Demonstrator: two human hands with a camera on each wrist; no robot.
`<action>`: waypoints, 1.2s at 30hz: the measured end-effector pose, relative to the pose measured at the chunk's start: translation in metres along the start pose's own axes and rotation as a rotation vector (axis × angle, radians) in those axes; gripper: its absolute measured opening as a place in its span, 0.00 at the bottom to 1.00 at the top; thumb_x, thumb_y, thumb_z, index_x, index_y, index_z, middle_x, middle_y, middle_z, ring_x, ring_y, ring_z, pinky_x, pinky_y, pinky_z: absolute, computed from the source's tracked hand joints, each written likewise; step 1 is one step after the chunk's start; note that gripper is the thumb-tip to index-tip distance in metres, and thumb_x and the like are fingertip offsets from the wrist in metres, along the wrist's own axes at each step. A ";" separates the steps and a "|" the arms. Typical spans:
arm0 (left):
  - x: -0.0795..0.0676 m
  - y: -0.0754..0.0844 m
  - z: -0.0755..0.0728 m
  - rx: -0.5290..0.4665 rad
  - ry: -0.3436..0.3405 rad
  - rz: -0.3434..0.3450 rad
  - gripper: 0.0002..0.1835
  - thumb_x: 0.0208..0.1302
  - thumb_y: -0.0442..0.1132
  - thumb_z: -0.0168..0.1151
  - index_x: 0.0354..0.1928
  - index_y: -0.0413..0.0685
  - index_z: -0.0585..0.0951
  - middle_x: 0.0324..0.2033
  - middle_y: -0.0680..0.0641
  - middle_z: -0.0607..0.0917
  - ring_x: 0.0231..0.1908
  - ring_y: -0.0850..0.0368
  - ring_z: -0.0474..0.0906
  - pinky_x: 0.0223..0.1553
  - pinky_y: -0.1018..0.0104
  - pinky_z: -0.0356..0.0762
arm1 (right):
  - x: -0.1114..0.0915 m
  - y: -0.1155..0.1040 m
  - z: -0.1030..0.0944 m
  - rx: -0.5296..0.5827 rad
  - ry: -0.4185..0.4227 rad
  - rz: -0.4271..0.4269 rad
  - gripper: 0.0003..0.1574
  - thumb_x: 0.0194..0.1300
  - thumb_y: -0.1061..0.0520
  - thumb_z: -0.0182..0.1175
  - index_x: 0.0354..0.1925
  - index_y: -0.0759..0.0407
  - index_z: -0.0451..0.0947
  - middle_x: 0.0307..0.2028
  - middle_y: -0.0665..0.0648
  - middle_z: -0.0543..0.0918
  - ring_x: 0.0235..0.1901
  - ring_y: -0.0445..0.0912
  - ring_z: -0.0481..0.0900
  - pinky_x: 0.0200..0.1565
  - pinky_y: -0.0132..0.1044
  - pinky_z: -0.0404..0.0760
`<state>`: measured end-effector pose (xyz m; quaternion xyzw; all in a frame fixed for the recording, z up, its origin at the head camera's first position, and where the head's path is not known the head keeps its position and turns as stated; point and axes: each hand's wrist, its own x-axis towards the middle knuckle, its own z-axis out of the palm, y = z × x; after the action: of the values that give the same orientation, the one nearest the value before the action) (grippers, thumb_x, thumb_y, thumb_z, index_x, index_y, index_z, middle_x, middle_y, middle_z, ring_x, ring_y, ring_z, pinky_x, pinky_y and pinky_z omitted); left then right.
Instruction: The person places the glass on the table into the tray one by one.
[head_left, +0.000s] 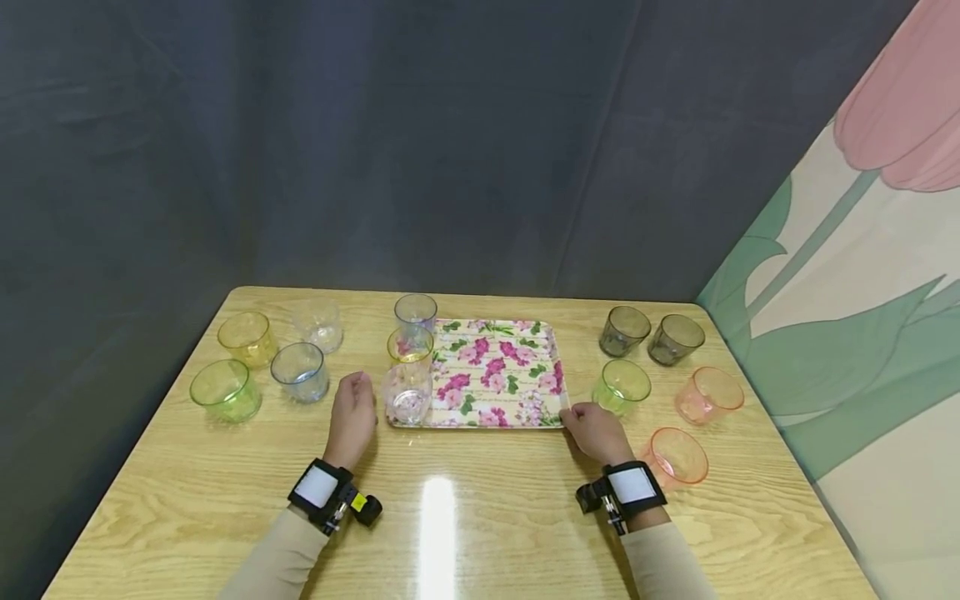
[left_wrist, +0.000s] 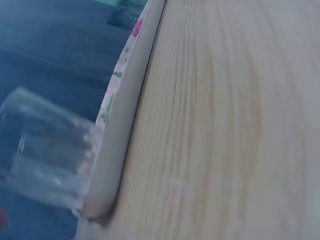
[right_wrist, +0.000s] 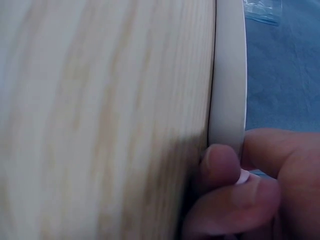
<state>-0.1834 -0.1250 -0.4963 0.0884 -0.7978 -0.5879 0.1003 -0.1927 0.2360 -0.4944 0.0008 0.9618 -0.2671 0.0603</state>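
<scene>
A floral tray [head_left: 517,375] with a pale rim [right_wrist: 227,75] lies on the table. Along its left side stand three see-through cups in a column: a clear cup [head_left: 407,396] in front, a yellow cup [head_left: 410,343] in the middle and a blue cup [head_left: 416,311] behind. My right hand [head_left: 597,432] pinches the tray's front right corner, thumb and fingers at the rim in the right wrist view. Just left of the tray, my left hand [head_left: 352,422] holds nothing and is apart from the clear cup. The left wrist view shows the tray's edge [left_wrist: 117,120] and that cup.
At left stand a yellow cup [head_left: 248,340], a clear cup [head_left: 318,327], a green cup [head_left: 227,392] and a blue cup [head_left: 300,373]. Right of the tray are two dark cups [head_left: 625,332], a green cup [head_left: 622,385] and two pink cups [head_left: 708,396], one beside my right wrist.
</scene>
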 end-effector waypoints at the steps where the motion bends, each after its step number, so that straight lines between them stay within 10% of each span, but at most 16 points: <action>1: 0.001 -0.002 0.000 0.009 -0.018 -0.039 0.24 0.73 0.45 0.34 0.55 0.30 0.65 0.39 0.36 0.72 0.35 0.46 0.71 0.33 0.60 0.72 | -0.001 0.001 0.000 -0.001 0.003 0.003 0.26 0.67 0.49 0.49 0.13 0.55 0.66 0.08 0.50 0.70 0.11 0.46 0.64 0.17 0.36 0.60; 5: 0.001 -0.010 -0.003 0.056 -0.078 -0.118 0.20 0.70 0.35 0.38 0.60 0.33 0.65 0.44 0.36 0.76 0.36 0.49 0.77 0.25 0.67 0.76 | 0.000 0.000 0.000 0.005 0.010 -0.004 0.26 0.66 0.49 0.50 0.13 0.55 0.66 0.08 0.50 0.69 0.11 0.45 0.64 0.17 0.35 0.60; 13: 0.011 -0.015 -0.002 0.246 -0.187 -0.018 0.15 0.68 0.36 0.47 0.47 0.36 0.80 0.28 0.42 0.82 0.30 0.55 0.75 0.32 0.64 0.72 | -0.002 0.000 -0.001 -0.007 0.015 0.032 0.25 0.66 0.48 0.50 0.13 0.55 0.66 0.09 0.50 0.69 0.12 0.45 0.65 0.18 0.36 0.61; 36: 0.008 -0.012 -0.002 0.309 -0.157 0.028 0.13 0.62 0.35 0.53 0.44 0.36 0.82 0.29 0.43 0.83 0.31 0.54 0.76 0.35 0.59 0.74 | -0.018 -0.009 -0.003 0.060 0.031 0.092 0.32 0.70 0.41 0.42 0.14 0.57 0.67 0.10 0.51 0.67 0.12 0.45 0.63 0.18 0.36 0.61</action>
<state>-0.1903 -0.1325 -0.5063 0.0454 -0.8851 -0.4621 0.0313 -0.1754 0.2304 -0.4853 0.0511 0.9531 -0.2926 0.0578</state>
